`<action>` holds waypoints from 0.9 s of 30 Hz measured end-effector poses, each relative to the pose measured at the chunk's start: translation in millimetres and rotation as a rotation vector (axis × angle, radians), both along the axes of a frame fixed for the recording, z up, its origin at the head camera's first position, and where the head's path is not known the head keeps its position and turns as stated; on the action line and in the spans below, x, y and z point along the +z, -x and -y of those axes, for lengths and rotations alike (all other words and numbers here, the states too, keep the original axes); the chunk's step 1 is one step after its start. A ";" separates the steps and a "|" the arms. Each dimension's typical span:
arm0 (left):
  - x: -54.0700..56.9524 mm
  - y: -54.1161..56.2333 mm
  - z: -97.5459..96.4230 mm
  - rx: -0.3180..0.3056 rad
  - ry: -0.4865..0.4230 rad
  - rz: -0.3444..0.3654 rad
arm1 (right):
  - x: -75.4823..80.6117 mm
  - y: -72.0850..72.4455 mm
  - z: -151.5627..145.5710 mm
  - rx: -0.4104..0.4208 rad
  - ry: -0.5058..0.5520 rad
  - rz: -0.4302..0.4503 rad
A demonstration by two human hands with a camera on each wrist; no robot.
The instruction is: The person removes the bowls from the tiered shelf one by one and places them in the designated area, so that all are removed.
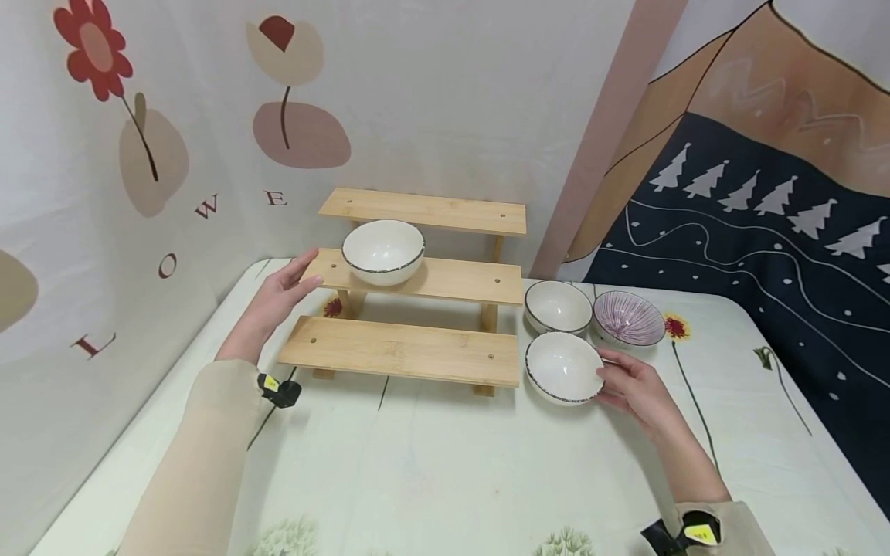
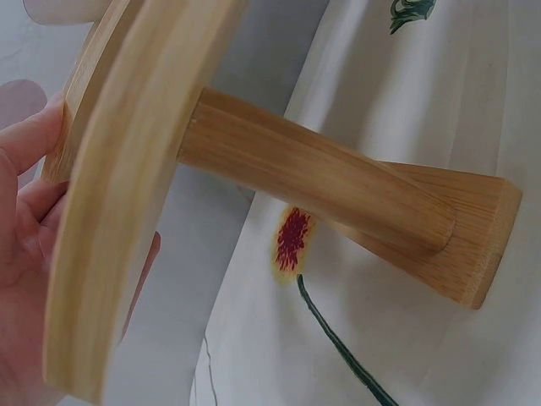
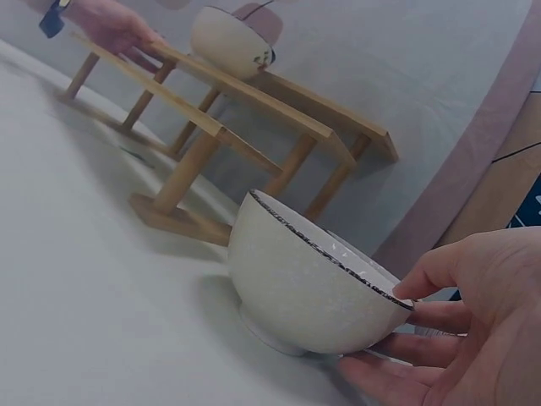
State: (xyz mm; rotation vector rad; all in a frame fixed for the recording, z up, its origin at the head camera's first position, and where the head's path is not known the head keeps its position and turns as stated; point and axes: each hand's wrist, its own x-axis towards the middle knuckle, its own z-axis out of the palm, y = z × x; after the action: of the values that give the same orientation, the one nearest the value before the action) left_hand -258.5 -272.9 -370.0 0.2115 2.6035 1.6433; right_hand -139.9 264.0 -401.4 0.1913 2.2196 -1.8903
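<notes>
A three-tier wooden display shelf (image 1: pixel 403 351) stands on the cloth-covered table. My left hand (image 1: pixel 278 293) holds the left end of its middle board, which also shows close up in the left wrist view as a wooden board (image 2: pixel 127 203). On that middle board sits a white bowl with a dark rim (image 1: pixel 384 251). To the right of the shelf, my right hand (image 1: pixel 636 386) pinches the right side of another white bowl (image 1: pixel 562 371). In the right wrist view, the thumb lies over this bowl's (image 3: pixel 313 279) rim and the fingers are against its outside, low down.
Behind the gripped bowl stands a third white bowl (image 1: pixel 556 303), with a purple-striped bowl (image 1: pixel 629 318) to its right. A printed cloth wall (image 1: pixel 445 100) rises close behind the shelf. A dark patterned cloth (image 1: pixel 751 224) hangs at the right.
</notes>
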 end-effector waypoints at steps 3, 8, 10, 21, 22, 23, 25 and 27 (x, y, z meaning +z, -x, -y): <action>-0.1 -0.1 -0.2 0.003 0.003 0.001 | 0.8 1.0 -0.1 -0.002 -0.005 -0.003; 0.3 -0.9 -0.5 0.002 0.012 -0.001 | 2.5 2.6 -0.5 -0.007 -0.025 -0.011; 0.6 -1.4 -0.6 -0.001 0.013 -0.002 | 3.8 3.5 -0.8 -0.006 -0.033 -0.022; 2.8 -3.2 -1.9 0.001 0.021 -0.007 | 19.4 10.6 -2.5 0.009 -0.092 -0.066; 2.8 -3.1 -2.0 0.001 0.021 -0.006 | 21.0 11.4 -2.8 0.009 -0.104 -0.067; 2.6 -3.1 -1.5 0.002 0.023 -0.006 | 22.7 12.0 -3.1 0.011 -0.114 -0.072; 1.9 -2.6 -0.9 0.002 0.026 -0.002 | 25.9 13.5 -3.3 0.014 -0.140 -0.077; 2.0 -2.2 -0.2 0.004 0.027 0.000 | 28.7 14.9 -3.4 0.015 -0.154 -0.082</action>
State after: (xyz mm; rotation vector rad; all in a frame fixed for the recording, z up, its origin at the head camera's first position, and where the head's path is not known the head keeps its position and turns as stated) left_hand -256.3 -272.8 -368.0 0.2056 2.6262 1.6075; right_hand -154.8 267.5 -372.7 0.1236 2.4151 -1.7497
